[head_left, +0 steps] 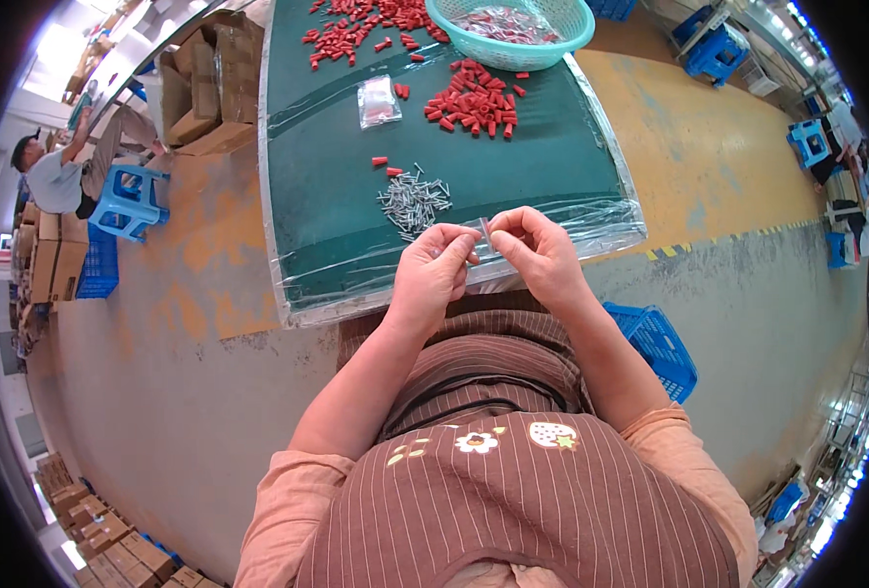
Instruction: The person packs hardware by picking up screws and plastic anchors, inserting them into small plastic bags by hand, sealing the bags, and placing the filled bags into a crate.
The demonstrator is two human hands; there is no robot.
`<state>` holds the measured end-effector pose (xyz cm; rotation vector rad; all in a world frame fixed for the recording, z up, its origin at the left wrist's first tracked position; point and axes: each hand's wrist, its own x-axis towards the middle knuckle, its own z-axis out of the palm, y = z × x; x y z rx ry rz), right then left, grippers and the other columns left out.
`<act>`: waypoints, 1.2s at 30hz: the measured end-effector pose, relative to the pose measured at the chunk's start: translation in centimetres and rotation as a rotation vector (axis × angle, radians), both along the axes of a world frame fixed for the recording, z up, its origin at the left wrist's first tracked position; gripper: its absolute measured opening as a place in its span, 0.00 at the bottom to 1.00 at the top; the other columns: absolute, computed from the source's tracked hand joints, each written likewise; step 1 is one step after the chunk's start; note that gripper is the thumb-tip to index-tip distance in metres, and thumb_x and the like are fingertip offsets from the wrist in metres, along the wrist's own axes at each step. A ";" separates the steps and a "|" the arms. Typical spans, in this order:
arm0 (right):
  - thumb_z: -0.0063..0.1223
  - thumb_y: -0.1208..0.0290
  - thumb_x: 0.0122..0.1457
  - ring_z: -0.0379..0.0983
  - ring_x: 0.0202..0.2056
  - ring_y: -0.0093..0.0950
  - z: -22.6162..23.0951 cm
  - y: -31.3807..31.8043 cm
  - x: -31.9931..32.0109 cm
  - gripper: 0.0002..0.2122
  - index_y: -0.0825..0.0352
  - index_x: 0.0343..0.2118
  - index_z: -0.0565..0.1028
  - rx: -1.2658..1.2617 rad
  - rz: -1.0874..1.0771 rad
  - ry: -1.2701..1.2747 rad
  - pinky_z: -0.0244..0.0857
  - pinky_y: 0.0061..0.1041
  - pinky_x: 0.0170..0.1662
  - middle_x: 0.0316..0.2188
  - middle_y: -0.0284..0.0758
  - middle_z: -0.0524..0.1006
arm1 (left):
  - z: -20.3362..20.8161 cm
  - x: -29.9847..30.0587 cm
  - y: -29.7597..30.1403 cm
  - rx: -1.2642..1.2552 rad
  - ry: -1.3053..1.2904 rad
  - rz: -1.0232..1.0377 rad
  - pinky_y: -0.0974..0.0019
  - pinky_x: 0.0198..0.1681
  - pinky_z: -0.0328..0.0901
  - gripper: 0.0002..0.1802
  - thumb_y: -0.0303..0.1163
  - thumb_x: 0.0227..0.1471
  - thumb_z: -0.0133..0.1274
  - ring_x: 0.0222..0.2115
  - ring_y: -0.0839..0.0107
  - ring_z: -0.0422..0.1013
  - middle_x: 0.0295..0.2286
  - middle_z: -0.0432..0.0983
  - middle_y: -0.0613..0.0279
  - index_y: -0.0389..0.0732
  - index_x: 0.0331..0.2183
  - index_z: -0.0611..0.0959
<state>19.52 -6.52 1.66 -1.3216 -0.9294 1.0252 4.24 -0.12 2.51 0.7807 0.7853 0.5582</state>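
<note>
My left hand and my right hand meet above the near edge of the table, both with fingers pinched. Between their fingertips shows a thin, greyish, see-through piece, too small to name for certain. It touches the right fingertips; what the left fingers pinch is hidden. Just beyond my left hand lies a pile of small silver screws. Two short red plastic tubes rest at the far side of that pile. Farther off are a heap of red tubes and a small clear plastic bag.
A light green basket holding clear bags stands at the table's far right, beside more scattered red tubes. Clear film covers the green tabletop. A blue crate is below at right. Another person sits at far left near cardboard boxes.
</note>
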 end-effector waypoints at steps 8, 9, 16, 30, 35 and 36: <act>0.54 0.75 0.56 0.67 0.31 0.13 -0.8 0.1 -1.7 0.04 0.69 0.29 0.73 -0.011 -0.127 0.140 0.63 0.16 0.35 0.28 0.27 0.74 | -0.2 -0.2 -1.6 -0.055 0.115 0.103 0.78 0.13 0.48 0.05 0.31 0.57 0.52 0.13 0.85 0.54 0.17 0.62 0.76 0.42 0.33 0.74; 0.56 0.78 0.56 0.70 0.31 0.15 -2.0 0.3 -0.9 0.05 0.67 0.29 0.70 -0.019 -0.103 0.134 0.64 0.15 0.36 0.25 0.28 0.73 | -0.6 -0.3 -1.2 -0.077 0.144 0.092 0.78 0.13 0.49 0.04 0.31 0.57 0.52 0.13 0.85 0.55 0.17 0.62 0.76 0.41 0.33 0.75; 0.54 0.75 0.54 0.69 0.28 0.16 2.4 0.1 1.5 0.05 0.72 0.30 0.76 -0.129 0.213 -0.182 0.65 0.19 0.34 0.24 0.29 0.75 | 1.2 -1.2 1.0 0.795 0.357 -0.122 0.78 0.27 0.60 0.07 0.27 0.51 0.57 0.24 0.84 0.64 0.23 0.73 0.71 0.34 0.32 0.82; 0.54 0.75 0.54 0.68 0.26 0.16 2.7 1.1 2.4 0.06 0.73 0.30 0.76 -0.176 0.259 -0.189 0.63 0.19 0.30 0.22 0.29 0.74 | 1.1 -0.2 1.3 0.488 0.370 -0.162 0.79 0.27 0.60 0.07 0.28 0.50 0.58 0.25 0.85 0.64 0.24 0.74 0.72 0.35 0.32 0.83; 0.57 0.72 0.53 0.71 0.30 0.25 1.9 1.0 1.7 0.07 0.71 0.32 0.75 -0.003 0.045 -0.427 0.65 0.23 0.34 0.25 0.35 0.73 | 1.3 -0.2 0.9 0.306 0.377 -0.093 0.80 0.25 0.57 0.06 0.28 0.49 0.59 0.23 0.86 0.63 0.23 0.73 0.74 0.36 0.30 0.82; 0.57 0.72 0.53 0.71 0.30 0.25 2.2 0.9 1.5 0.07 0.71 0.32 0.75 -0.005 0.047 -0.424 0.65 0.23 0.34 0.25 0.35 0.73 | 1.2 -0.3 0.8 0.303 0.379 -0.092 0.80 0.25 0.57 0.06 0.28 0.49 0.59 0.23 0.86 0.63 0.23 0.73 0.74 0.36 0.30 0.82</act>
